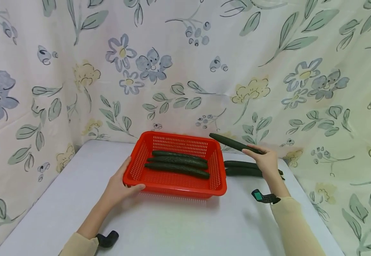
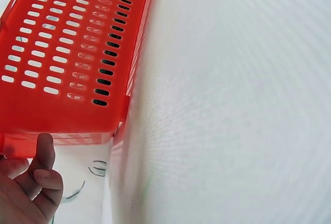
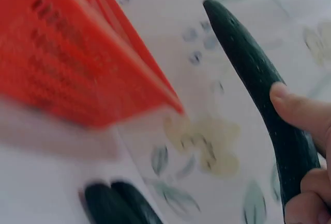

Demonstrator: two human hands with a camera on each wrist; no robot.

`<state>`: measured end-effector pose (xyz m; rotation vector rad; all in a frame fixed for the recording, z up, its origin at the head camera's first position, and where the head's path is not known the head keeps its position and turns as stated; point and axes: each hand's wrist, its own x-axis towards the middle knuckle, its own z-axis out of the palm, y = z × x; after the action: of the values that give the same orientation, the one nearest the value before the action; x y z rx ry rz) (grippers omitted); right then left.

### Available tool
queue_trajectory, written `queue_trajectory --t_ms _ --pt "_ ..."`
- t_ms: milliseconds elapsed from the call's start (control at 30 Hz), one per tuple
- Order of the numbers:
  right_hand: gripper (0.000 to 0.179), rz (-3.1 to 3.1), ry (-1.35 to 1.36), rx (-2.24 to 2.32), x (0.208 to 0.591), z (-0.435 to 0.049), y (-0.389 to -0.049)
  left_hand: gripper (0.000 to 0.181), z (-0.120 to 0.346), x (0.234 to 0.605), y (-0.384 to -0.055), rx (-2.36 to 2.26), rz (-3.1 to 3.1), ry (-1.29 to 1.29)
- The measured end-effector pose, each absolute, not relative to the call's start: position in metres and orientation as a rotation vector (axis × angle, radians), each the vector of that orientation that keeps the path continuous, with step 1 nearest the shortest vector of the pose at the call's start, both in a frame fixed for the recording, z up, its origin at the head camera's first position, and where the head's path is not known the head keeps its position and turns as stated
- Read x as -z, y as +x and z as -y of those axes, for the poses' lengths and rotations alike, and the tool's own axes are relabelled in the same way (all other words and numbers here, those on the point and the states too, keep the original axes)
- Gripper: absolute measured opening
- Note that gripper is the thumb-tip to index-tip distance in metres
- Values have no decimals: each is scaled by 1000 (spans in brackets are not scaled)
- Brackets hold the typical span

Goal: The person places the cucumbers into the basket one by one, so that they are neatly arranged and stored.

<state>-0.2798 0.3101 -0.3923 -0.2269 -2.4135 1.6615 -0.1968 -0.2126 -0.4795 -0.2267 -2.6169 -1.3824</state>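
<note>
A red plastic basket [image 1: 179, 188] with slotted walls stands on the table, and three long dark-green cucumbers [image 1: 177, 170] lie side by side in it. My left hand [image 1: 118, 188] grips the basket's near left corner, its thumb along the front rim; in the left wrist view its curled fingers [image 2: 45, 151] show by the rim. To the right of the basket and above the table, my right hand [image 1: 266, 159] holds another cucumber [image 1: 228, 142] near one end. The far end of that cucumber points left, over the basket's back right corner. In the right wrist view the thumb [image 3: 297, 109] presses along its side.
Two more cucumbers [image 1: 241, 172] lie on the white table [image 1: 172, 227] right of the basket, partly behind my right wrist. A floral curtain [image 1: 185, 71] hangs behind the table and along both sides.
</note>
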Motion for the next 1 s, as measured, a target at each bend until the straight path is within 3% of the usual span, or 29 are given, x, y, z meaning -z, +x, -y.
queue_trajectory --t_ms 1000 --pt "39 2559 21 -1864 372 -135 -294 117 212 481 -197 1394 2602 -231"
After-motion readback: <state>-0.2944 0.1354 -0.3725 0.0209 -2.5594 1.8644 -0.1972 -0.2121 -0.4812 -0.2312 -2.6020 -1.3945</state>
